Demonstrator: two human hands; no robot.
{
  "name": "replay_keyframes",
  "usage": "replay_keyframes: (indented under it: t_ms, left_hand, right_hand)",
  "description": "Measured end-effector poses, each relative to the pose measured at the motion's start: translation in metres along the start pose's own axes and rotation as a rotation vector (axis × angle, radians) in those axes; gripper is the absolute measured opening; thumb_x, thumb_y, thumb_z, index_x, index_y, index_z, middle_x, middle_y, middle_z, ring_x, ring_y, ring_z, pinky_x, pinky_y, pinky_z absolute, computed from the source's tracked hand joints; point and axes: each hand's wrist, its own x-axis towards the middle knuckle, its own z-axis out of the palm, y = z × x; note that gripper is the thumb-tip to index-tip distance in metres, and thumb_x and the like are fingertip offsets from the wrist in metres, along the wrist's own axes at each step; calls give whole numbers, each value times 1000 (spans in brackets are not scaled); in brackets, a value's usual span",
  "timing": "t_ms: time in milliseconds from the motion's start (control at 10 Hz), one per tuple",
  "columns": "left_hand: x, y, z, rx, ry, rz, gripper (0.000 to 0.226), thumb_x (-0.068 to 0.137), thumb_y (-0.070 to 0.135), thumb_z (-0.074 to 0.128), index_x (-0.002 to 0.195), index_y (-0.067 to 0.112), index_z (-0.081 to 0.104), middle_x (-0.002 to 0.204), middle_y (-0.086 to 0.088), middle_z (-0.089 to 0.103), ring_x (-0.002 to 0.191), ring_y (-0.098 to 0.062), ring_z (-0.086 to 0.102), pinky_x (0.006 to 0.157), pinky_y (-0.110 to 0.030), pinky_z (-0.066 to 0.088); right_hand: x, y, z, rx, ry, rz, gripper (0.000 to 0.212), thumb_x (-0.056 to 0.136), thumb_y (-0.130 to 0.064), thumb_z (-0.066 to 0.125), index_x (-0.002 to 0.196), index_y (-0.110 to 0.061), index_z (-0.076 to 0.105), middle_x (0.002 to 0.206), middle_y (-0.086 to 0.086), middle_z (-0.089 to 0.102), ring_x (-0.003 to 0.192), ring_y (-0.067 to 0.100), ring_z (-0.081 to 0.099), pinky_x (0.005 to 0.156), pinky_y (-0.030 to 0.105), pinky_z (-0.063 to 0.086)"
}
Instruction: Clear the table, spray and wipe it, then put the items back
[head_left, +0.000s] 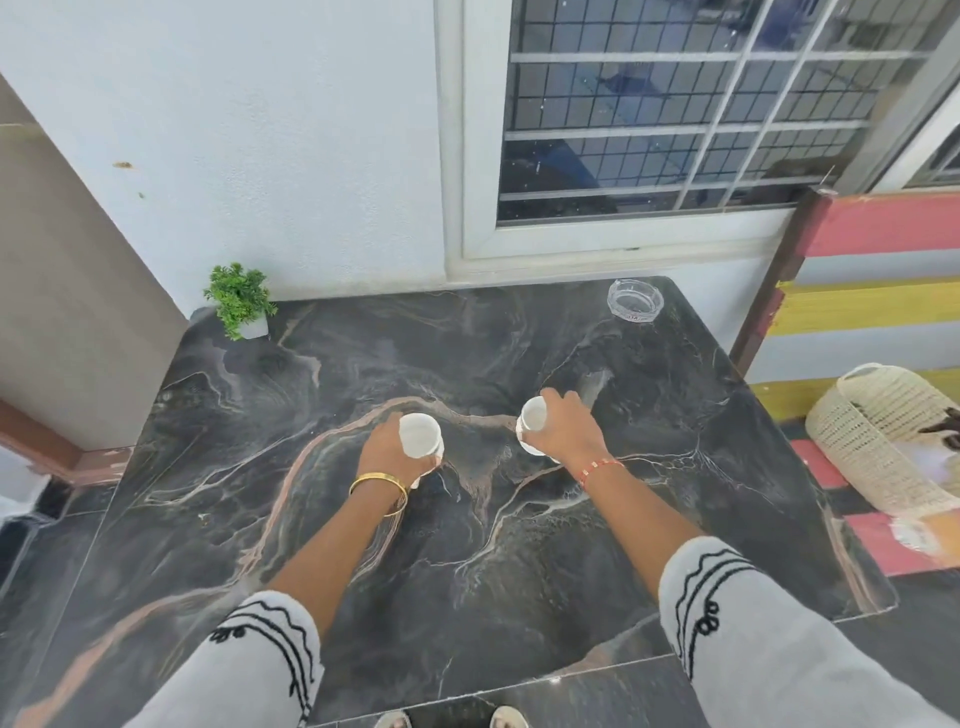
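Head view puts us over the dark marble table (675, 467), which we take as our landmark. Near its middle, our left hand (387, 449) is wrapped around one white cup (420, 434), and our right hand (563, 423) is curled around a second white cup (534, 423), which sits a little farther from us and to the right of the first. Both cups stand close to upright, mouths up; we cannot tell whether their bases rest on the marble or have just cleared it, nor whether they hold any liquid.

At the table's far left corner stands a small potted plant (240, 301), and at its far right corner a glass ashtray (635, 300). Off the table's right edge sits a woven basket (872, 441).

As we judge it, the main risk is carrying two cups at once. Each is held by one hand from the side, and the smooth walls could slip if we squeeze lightly or swing fast. Tilting them on the way could spill whatever is inside onto the marble or floor. Bringing our hands together could knock the cups against each other. Later, reaching for the ashtray at the far edge, a sleeve could nudge it off.
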Motion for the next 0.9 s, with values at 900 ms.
replay_keyframes:
  t_ms: [900]
  left_hand:
    - [-37, 5, 21, 152, 110, 123, 53, 95, 27, 38, 143, 8, 23, 153, -12, 24, 143, -26, 19, 117, -48, 9]
  right_hand:
    - [-20, 22, 6, -302, 297, -267, 59, 91, -43, 47, 133, -1, 42, 138, 17, 42, 136, 36, 29, 114, 44, 22]
